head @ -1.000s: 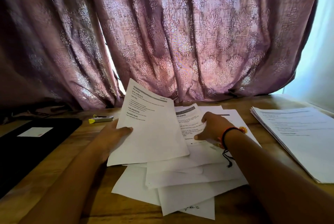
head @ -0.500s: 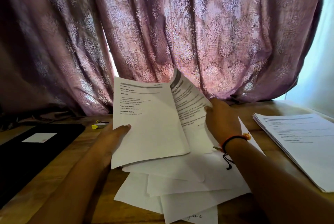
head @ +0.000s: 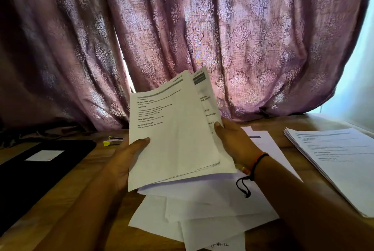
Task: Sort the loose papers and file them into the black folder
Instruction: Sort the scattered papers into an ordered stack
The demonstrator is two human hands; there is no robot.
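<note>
Centrally, a sheaf of papers is gripped by the left hand and right hand; the black folder lies at left.

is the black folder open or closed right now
Closed. The black folder lies flat on the table, its cover with the white label facing up; no inside shows.

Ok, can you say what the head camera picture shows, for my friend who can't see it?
A left hand and right hand hold printed papers above loose sheets on a wooden table. A black folder lies left, a neat stack right.
</note>
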